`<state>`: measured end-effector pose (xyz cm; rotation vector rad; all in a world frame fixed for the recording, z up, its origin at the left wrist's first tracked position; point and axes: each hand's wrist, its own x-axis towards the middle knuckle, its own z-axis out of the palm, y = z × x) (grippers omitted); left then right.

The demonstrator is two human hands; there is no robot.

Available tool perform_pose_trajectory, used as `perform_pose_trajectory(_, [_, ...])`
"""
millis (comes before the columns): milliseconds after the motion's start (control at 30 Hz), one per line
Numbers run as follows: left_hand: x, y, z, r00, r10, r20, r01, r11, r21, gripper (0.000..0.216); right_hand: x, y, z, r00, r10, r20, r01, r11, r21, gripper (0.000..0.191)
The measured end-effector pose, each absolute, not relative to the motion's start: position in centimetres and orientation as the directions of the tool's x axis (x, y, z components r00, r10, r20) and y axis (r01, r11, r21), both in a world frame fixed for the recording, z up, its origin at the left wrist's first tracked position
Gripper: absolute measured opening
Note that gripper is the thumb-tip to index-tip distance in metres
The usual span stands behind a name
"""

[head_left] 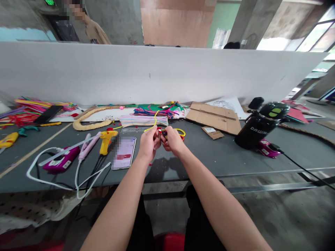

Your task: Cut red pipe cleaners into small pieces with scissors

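Observation:
Both my hands meet over the near middle of the table, fingers closed and thumbs close together. A yellow pipe cleaner (155, 120) sticks up and away from my left hand (148, 142), which pinches it. My right hand (172, 140) is closed too, with a small dark piece (164, 133) at its fingertips. Past its knuckles curves a yellow loop (181, 131), with some red beside it. Whether that loop is a handle or more pipe cleaner I cannot tell. A bit of red shows between the hands, its shape mostly hidden by fingers.
Left of my hands lie a phone (124, 153), a yellow glue gun (105, 141), a pink styling iron (88, 145) and cables. Bundled pipe cleaners (143, 121) lie behind. To the right are cardboard (213, 116) and a black bottle (258, 129). A white partition (157, 73) closes the back.

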<state>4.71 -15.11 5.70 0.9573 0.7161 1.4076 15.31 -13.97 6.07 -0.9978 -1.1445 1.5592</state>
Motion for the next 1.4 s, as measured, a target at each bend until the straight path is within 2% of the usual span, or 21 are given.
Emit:
perform_pose_trajectory(300, [4.79,-15.06,5.62,0.090,0.989,0.119,-0.463,-0.064,0.884,0.036,15.27,-13.96,5.96,-0.200,0.972,-0.123,-0.221,-0.167,-0.961,0.050])
perform_pose_trajectory(433, [4.78,-15.10,5.66,0.105,0.989,0.108,-0.475,-0.045,0.879,0.036,15.24,-14.01,6.20,-0.175,0.973,-0.150,-0.207,-0.185,-0.961,0.044])
perform_pose_trajectory(600, [4.55,-14.98,5.65,0.114,0.987,0.110,-0.490,-0.041,0.871,0.036,15.08,-14.06,6.19,-0.179,0.980,-0.089,-0.216,-0.127,-0.968,0.038])
perform_pose_trajectory(1100, [4.61,-14.75,5.28,0.129,0.985,0.115,-0.485,-0.038,0.874,0.036,15.25,-14.00,6.18,-0.167,0.975,-0.146,-0.200,-0.179,-0.963,0.049])
perform_pose_trajectory(1400, [4.63,-14.91,5.39,0.104,0.984,0.143,-0.475,-0.077,0.877,0.038,15.16,-14.21,6.40,-0.160,0.986,-0.055,-0.193,-0.086,-0.977,0.041])
